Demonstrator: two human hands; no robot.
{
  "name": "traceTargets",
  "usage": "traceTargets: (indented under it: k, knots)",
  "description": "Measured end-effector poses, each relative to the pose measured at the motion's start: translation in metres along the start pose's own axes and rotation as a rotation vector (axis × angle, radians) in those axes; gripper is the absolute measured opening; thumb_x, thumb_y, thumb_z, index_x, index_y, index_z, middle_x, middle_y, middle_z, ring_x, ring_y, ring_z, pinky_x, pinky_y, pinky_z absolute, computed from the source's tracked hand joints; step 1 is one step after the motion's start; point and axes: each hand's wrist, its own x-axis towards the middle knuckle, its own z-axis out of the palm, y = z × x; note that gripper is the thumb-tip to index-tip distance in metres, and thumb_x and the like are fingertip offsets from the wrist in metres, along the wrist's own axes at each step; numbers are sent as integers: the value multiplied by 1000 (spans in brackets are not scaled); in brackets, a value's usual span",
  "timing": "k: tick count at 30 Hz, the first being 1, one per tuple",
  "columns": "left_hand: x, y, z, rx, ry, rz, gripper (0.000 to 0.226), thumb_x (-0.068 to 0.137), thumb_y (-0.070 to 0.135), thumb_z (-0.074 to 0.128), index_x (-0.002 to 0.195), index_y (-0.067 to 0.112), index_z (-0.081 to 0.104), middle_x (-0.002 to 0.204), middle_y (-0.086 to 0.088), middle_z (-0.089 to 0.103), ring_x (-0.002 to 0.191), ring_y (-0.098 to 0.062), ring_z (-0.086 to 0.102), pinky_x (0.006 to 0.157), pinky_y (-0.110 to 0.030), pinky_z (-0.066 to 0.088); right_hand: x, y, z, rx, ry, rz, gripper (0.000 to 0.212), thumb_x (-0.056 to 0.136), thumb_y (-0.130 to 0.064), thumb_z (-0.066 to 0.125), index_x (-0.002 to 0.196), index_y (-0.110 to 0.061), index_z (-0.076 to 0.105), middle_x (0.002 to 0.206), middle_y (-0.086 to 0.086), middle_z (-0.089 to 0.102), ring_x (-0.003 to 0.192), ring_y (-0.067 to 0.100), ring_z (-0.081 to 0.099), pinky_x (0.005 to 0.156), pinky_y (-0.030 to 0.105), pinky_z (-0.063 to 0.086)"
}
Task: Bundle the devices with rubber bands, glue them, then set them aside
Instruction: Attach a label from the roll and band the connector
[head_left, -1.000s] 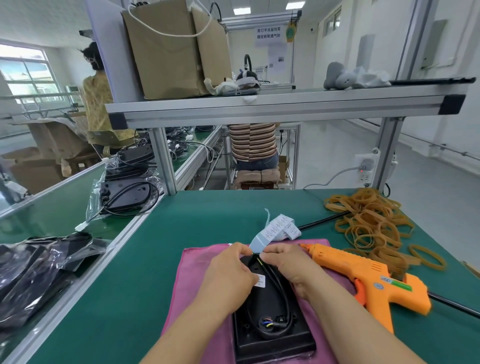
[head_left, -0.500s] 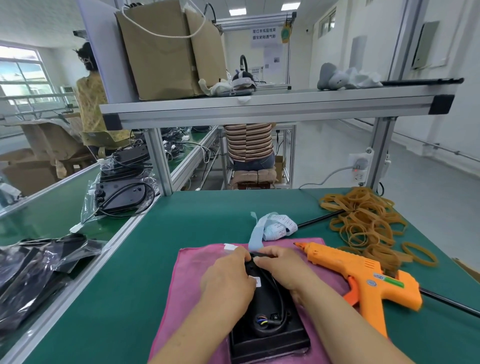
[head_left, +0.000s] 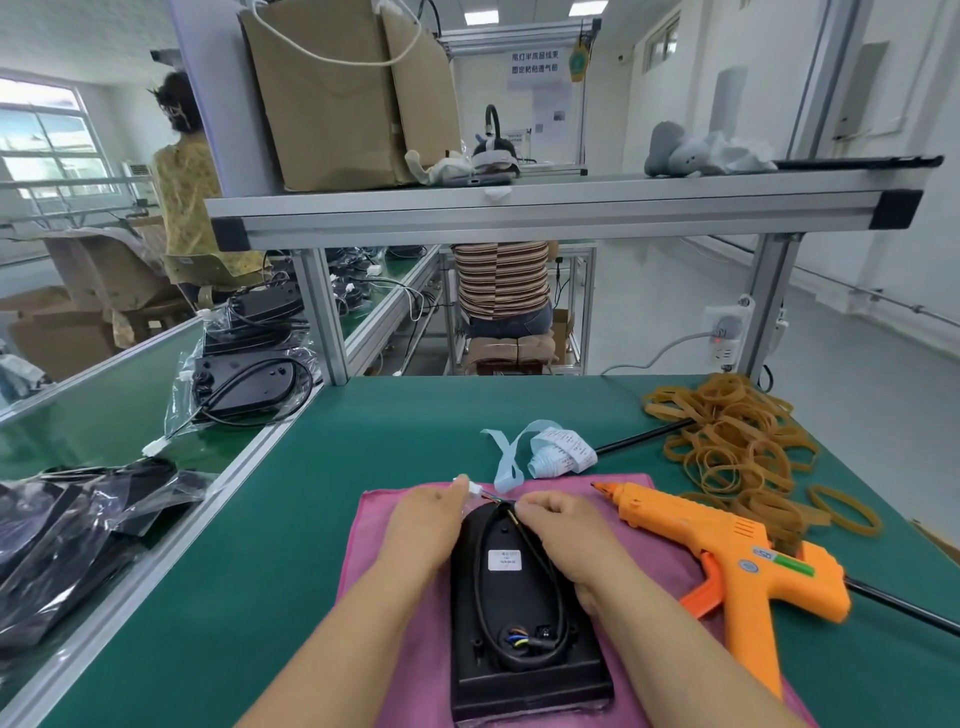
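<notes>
The black device (head_left: 519, 623) lies on the pink cloth (head_left: 395, 582) beside the glue gun (head_left: 727, 556). The hands, bunched over its far end before, have parted. The left hand (head_left: 423, 525) pinches the white connector (head_left: 474, 487), the right hand (head_left: 563, 540) pinches the cable (head_left: 558, 597), and the label (head_left: 505, 560) is now uncovered.

The device (head_left: 524, 613) lies on a cloth (head_left: 376, 519) at the near middle of the tabletop (head_left: 291, 545). The glue gun (head_left: 727, 551) lies just to its right, the rubber bands (head_left: 737, 441) behind the gun, a label roll (head_left: 558, 452) behind the cloth, and bagged devices (head_left: 244, 384) far left.
</notes>
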Motion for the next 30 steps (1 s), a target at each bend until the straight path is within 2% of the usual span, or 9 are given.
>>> traceTargets:
  k: [3,6,12,16,18,21,23,26,30]
  knots:
    - [11,13,6,-105,-69,-111,45,88,45,69,62,9,61,70,-10,61,67,-25,54,70,-32,42,-1,-4,-2,-31,-9,-13,20,94,-16,52,91,-12,71,92,5,71,82,22,65,72,33,53]
    - [18,27,14,-271,-130,-59,24,77,23,84,76,4,70,74,-12,67,66,-22,58,70,-33,50,-3,-7,-2,-19,-38,15,30,92,-12,46,92,-8,75,91,13,76,86,28,70,73,37,56]
    - [17,53,24,-309,-296,227,14,90,10,69,78,15,71,64,6,67,53,-2,56,52,-11,43,-4,-8,-5,83,-7,106,25,88,-14,53,90,-5,75,92,20,74,97,41,68,88,54,54]
    - [15,49,28,-425,-232,160,10,96,3,59,93,-2,67,73,-6,66,53,-6,60,58,-17,54,-6,-10,-4,155,-23,95,24,90,-24,57,94,-11,77,91,12,76,93,30,71,84,40,55]
    - [16,42,28,-385,-183,164,10,95,1,59,92,-4,66,71,-11,65,54,-12,60,60,-21,56,-6,-9,-3,-40,-3,9,32,98,-32,48,105,-15,73,100,6,75,97,23,68,85,32,53]
    - [21,29,25,-133,-100,267,13,92,11,64,88,-1,68,71,-5,64,62,-15,57,67,-28,50,-9,-4,-2,-160,1,-49,24,99,-29,52,109,-19,70,102,1,74,94,18,68,77,29,53]
    - [24,21,22,-35,-57,293,19,90,20,69,81,2,67,68,1,57,62,-15,47,65,-30,40,-8,0,-2,-128,14,-34,19,97,-20,55,110,-18,70,100,3,74,95,21,69,85,37,57]
    - [26,12,21,-110,-11,206,27,86,27,73,67,14,60,60,6,52,59,-15,44,65,-30,38,-6,2,-2,-85,9,-20,17,95,-17,59,108,-18,71,99,1,75,96,21,70,90,42,56]
    - [26,2,20,-272,68,89,41,80,30,79,55,19,49,44,13,43,54,-16,39,64,-30,37,-8,2,-2,-340,130,-165,33,79,-25,75,109,-25,59,103,-15,61,98,9,60,85,25,48]
